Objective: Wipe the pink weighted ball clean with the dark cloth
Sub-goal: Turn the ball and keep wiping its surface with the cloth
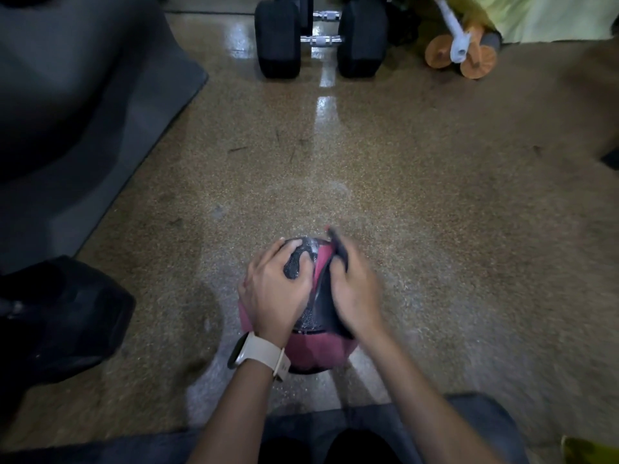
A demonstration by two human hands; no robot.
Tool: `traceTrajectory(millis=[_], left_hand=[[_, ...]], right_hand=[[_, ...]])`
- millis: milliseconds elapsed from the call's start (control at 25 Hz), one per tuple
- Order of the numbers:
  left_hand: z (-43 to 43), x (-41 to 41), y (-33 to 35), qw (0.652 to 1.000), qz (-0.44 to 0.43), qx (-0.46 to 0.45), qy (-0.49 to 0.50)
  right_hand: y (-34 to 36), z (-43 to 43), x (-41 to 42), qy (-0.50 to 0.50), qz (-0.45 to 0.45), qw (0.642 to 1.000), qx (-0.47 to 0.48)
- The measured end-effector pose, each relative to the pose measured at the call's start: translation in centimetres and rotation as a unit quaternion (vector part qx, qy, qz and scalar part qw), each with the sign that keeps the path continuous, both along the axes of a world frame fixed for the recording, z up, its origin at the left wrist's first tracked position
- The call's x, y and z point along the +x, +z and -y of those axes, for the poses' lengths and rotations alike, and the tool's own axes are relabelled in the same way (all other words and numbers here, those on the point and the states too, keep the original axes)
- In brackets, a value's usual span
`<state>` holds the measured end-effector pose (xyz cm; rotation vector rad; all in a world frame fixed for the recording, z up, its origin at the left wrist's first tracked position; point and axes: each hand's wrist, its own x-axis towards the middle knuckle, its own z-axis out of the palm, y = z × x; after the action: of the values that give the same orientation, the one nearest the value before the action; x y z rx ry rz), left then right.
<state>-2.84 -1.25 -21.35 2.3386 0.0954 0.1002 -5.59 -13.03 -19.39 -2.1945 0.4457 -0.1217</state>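
Ball (pixel 318 353) sits on the floor (pixel 435 229); left hand (pixel 274 289) clamps its top, fingers curled round it, while right hand (pixel 355 296), blurred, clenches the cloth (pixel 338 246) in its fingers against the ball's right side.

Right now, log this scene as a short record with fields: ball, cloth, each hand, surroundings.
ball: pink and black round weighted ball, on the speckled brown floor
cloth: dark cloth, against the ball's upper right side
left hand: left hand holds the ball's top, fingers curved over it; pale wristwatch on the wrist
right hand: right hand grips the cloth; blurred
beyond: black dumbbells, orange-wheeled roller
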Motion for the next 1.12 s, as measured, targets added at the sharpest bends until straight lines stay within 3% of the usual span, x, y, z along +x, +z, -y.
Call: traceTrajectory(millis=[80, 160, 280, 360, 480, 560, 720, 800, 880, 960, 1000, 1120], left_hand=[[-0.1, 0.4, 0.0, 1.0, -0.007, -0.006, -0.007], [-0.4, 0.7, -0.3, 1.0, -0.006, -0.013, -0.016], [-0.3, 0.3, -0.5, 1.0, -0.005, -0.017, -0.006], [-0.2, 0.2, -0.3, 1.0, -0.01, -0.018, 0.003], [-0.3, 0.8, -0.1, 1.0, -0.016, -0.022, -0.003], [-0.6, 0.5, -0.2, 1.0, -0.007, -0.014, -0.019], [-0.8, -0.6, -0.6, 1.0, -0.004, -0.005, -0.028], [-0.7, -0.2, -1.1, 0.999, 0.003, -0.013, -0.034], [-1.0, 0.7, -1.6, 0.999, 0.008, -0.026, -0.031], [-1.2, 0.6, -1.6, 0.999, 0.015, -0.028, -0.035], [-1.3, 0.4, -1.6, 0.999, 0.019, -0.025, -0.037], [-1.2, -0.6, -1.2, 0.999, 0.012, -0.008, -0.049]], right_hand=[[0.0, -2.0, -4.2, 0.036, 0.042, 0.995, -0.086], [-0.5, -0.9, -2.2, 0.063, 0.027, 0.996, -0.061], [-0.1, 1.6, 4.6, -0.01, -0.128, 0.992, 0.018], [-0.3, 0.7, 3.2, -0.033, -0.09, 0.995, -0.037], [0.2, -3.0, -4.9, 0.034, 0.027, 0.995, -0.086], [-0.2, -1.6, -3.9, 0.076, 0.034, 0.995, -0.061], [0.0, 2.1, 4.2, 0.022, -0.129, 0.991, 0.008], [-0.2, 0.4, 1.6, 0.005, -0.076, 0.995, -0.067], [0.4, -3.0, -4.2, 0.052, 0.0, 0.992, -0.119], [0.4, -2.6, -4.2, 0.116, 0.022, 0.984, -0.137], [0.1, -1.6, -1.8, 0.137, 0.012, 0.983, -0.12], [0.4, 1.1, 6.7, 0.147, -0.154, 0.975, -0.06]])
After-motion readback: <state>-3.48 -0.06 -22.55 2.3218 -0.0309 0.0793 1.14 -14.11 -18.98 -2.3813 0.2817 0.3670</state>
